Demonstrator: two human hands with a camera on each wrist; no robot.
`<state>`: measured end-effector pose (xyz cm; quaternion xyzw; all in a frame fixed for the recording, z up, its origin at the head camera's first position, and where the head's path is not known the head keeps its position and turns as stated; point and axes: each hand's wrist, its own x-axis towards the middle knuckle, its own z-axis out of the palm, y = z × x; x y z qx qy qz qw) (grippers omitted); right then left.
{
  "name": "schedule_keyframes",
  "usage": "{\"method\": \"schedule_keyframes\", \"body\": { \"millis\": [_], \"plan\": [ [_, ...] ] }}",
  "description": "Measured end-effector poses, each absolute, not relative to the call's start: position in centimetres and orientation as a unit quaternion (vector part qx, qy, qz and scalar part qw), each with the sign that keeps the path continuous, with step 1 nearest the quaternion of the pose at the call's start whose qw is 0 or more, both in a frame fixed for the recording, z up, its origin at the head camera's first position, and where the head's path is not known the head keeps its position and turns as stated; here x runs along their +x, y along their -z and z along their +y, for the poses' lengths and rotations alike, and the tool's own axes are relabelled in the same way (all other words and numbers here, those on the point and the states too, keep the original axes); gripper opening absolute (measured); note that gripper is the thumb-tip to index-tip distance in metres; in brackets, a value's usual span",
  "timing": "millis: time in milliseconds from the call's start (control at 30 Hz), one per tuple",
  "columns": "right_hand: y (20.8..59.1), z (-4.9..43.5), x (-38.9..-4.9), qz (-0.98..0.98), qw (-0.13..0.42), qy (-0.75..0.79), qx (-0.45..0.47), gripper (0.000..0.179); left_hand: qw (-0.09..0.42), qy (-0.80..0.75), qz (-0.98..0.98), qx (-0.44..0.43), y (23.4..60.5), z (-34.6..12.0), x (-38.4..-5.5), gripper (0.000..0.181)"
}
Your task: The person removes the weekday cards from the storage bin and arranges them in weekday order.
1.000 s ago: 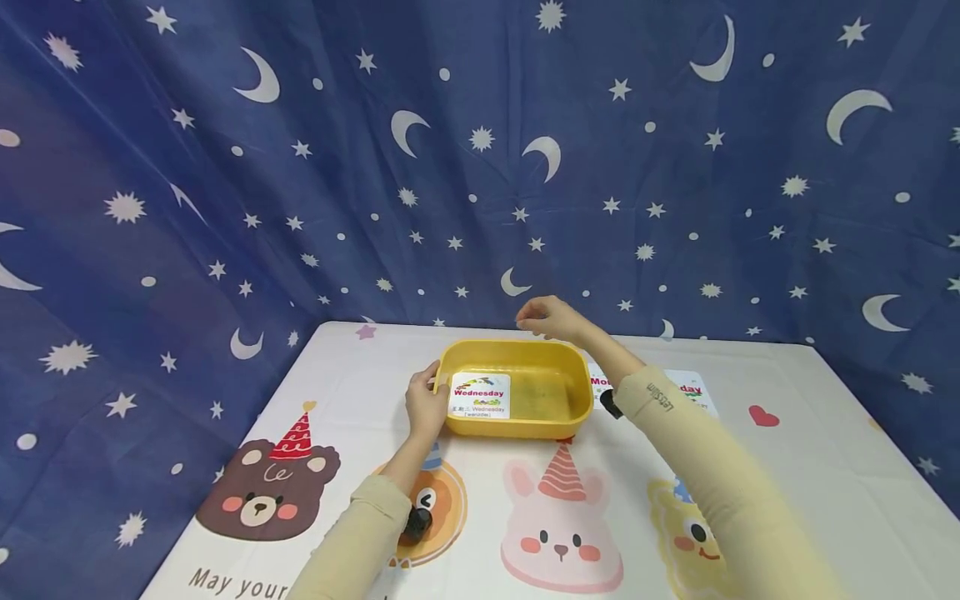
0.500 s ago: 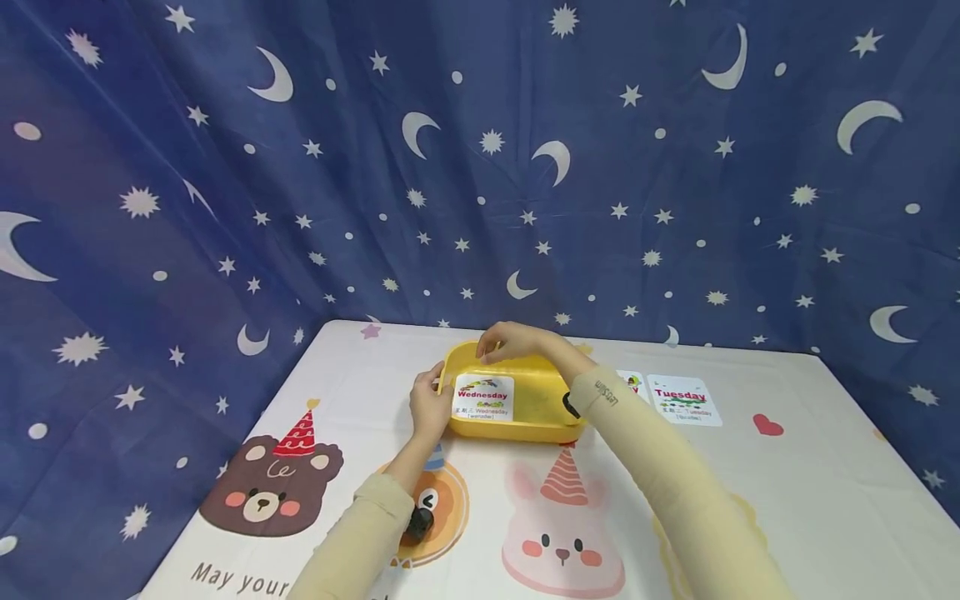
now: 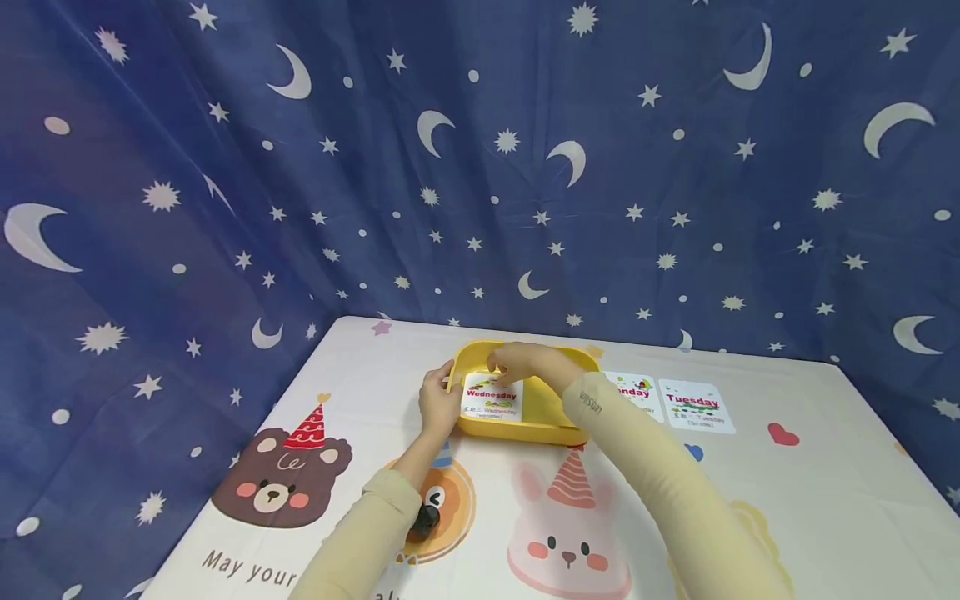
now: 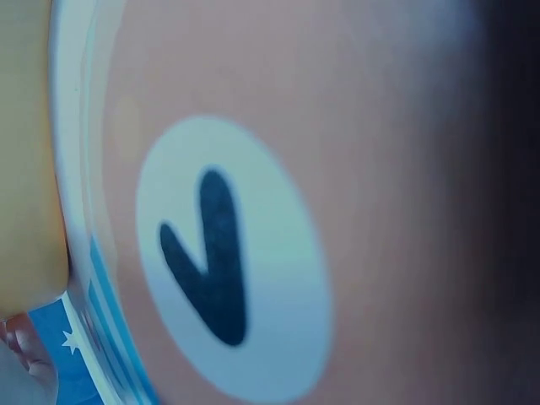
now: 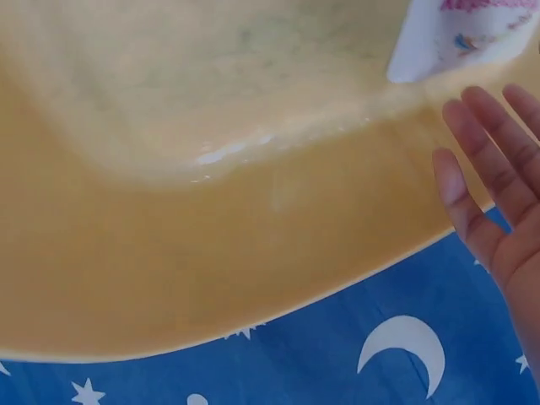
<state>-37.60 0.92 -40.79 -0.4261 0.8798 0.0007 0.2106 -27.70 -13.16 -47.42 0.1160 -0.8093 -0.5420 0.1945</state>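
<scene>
A yellow plastic basin [image 3: 517,432] stands on the table, with a white "Wednesday" card [image 3: 487,406] at the left of its inside. My left hand [image 3: 440,400] grips the basin's left rim. In the left wrist view only a little of that hand [image 4: 25,363] shows, beside the basin's wall [image 4: 29,169]. My right hand [image 3: 521,361] reaches over the far rim into the basin, its fingertips just above the card's upper edge. From the right wrist, the right hand's fingers [image 5: 498,160] look spread and hold nothing, apart from the card [image 5: 464,42].
"Monday" [image 3: 632,395] and "Tuesday" [image 3: 697,407] cards lie side by side on the table, right of the basin. The right forearm [image 3: 637,450] partly covers the Monday card. A printed white tablecloth [image 3: 825,467] covers the table. Behind it hangs a blue moon-and-star curtain [image 3: 480,167].
My right hand has come left and down from above the basin's far rim to over the Wednesday card. The left hand has kept its grip on the rim. The view has shifted slightly.
</scene>
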Motion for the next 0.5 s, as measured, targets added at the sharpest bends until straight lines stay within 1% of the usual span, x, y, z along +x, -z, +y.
{"method": "schedule_keyframes", "body": {
  "millis": [267, 500],
  "plan": [
    [41.8, 1.1, -37.2, 0.88, 0.174, -0.09, -0.432, 0.046, 0.191, 0.547, -0.806, 0.12, 47.7, -13.0, -27.8, 0.044],
    [43.2, 1.2, -38.0, 0.873, 0.134, -0.133, -0.449, 0.047, 0.192, 0.546, -0.807, 0.12, 47.7, -13.1, -27.8, 0.045]
  ]
}}
